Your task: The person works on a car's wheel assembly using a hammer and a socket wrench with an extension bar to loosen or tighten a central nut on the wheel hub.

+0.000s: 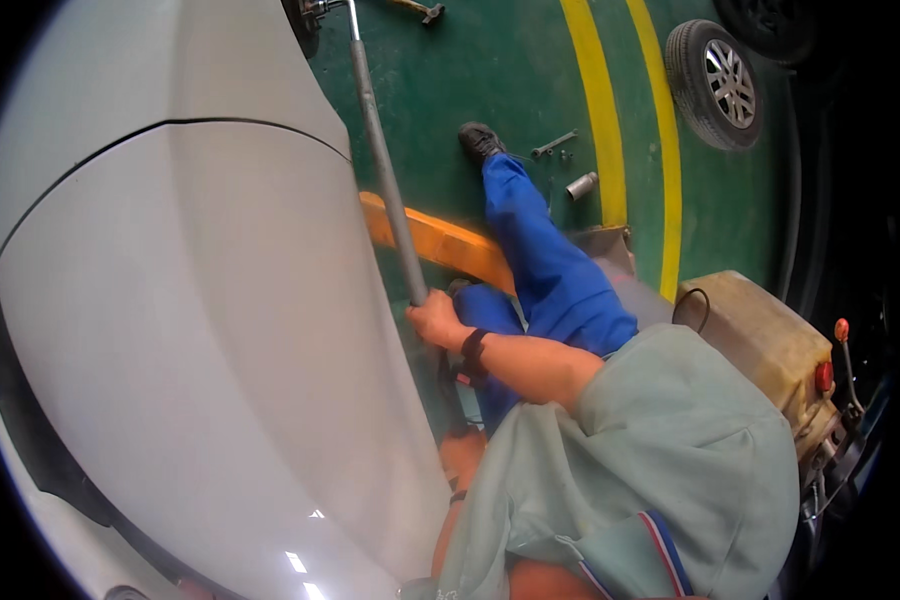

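Observation:
A long grey metal bar [383, 165] runs from the far end of the white car panel [190, 300] down along its edge toward me. Its far end meets a thinner shiny rod beside a dark round part [302, 25]. Partway down the bar, my right hand [438, 320] is closed round it, a black band on the wrist. Lower down, my left hand [461, 453] closes on the darker near part of the bar; some of its fingers are hidden. Both forearms lie close to the panel.
An orange beam [440, 240] crosses the green floor behind my blue-trousered legs [560, 270]. Beyond lie a spanner [554, 144], a large socket [582, 185] and a hammer [431, 13]. A wheel [715, 85] lies past the yellow lines; a beige box-shaped unit [760, 325] stands right.

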A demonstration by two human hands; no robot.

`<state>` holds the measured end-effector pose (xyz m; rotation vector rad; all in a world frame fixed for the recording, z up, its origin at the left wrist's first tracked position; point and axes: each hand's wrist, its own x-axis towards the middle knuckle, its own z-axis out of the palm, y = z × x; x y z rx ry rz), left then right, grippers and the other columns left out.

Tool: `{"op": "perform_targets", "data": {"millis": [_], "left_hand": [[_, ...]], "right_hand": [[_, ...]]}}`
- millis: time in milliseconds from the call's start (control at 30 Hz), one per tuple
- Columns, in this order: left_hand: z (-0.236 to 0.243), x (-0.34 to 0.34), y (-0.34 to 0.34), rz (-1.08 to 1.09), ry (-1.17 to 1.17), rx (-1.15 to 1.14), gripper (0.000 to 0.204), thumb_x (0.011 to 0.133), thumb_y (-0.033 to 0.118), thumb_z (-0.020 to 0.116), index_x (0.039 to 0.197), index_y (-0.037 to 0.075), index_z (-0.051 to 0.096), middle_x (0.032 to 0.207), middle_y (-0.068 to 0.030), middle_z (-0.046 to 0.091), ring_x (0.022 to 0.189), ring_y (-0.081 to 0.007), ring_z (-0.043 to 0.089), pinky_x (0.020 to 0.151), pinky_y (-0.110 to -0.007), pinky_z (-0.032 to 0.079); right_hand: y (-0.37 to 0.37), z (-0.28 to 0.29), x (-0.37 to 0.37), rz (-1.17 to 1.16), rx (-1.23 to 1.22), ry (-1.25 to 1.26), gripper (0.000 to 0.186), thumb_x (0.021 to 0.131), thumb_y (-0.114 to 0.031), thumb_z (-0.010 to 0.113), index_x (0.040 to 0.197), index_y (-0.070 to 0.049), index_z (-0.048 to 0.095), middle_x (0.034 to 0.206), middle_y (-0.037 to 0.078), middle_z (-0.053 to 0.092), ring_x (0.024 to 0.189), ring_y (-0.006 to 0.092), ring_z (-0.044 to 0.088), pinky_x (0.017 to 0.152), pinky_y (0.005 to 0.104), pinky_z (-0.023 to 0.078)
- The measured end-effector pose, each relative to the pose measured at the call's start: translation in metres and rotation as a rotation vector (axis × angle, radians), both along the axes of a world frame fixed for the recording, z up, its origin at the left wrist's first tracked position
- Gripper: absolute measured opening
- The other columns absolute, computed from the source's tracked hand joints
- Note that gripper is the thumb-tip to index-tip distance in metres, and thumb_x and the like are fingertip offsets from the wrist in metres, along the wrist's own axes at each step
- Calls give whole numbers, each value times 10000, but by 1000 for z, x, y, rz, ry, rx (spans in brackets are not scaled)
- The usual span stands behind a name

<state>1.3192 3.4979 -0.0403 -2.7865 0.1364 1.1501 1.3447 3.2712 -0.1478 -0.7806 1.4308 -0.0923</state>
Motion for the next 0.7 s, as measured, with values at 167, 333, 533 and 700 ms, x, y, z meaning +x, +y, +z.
{"op": "perform_targets", "data": {"millis": [167, 333, 533, 700], "left_hand": [[-29, -1, 26, -94, -25, -78, 285, 706, 228, 660, 838, -23, 676, 795, -230, 675, 777, -398, 660, 687, -453, 500], [-65, 3, 60, -35, 10, -103, 385, 670, 232, 742, 918, -53, 671, 830, -247, 679, 826, -376, 676, 717, -423, 504], [-83, 9, 68, -53, 69, -140, 370, 677, 214, 737, 923, -55, 670, 830, -249, 678, 829, -373, 678, 713, -424, 505], [-79, 9, 43, -37, 105, -117, 357, 684, 197, 727, 926, -59, 667, 829, -252, 677, 830, -372, 679, 708, -425, 505]], "right_hand": [[12, -17, 0, -84, 1, -35, 342, 774, -157, 646, 945, 120, 540, 665, 196, 625, 526, 269, 641, 471, 368, 517], [17, -30, 2, -91, -20, -25, 380, 773, -185, 657, 965, 123, 542, 712, 236, 638, 592, 310, 665, 518, 381, 536], [23, -45, 1, -65, -77, -4, 374, 765, -190, 664, 937, 126, 561, 792, 281, 641, 722, 370, 674, 630, 407, 549], [37, -79, 8, -10, -127, 10, 376, 774, -183, 659, 954, 129, 551, 746, 259, 638, 656, 350, 667, 594, 397, 541]]}}
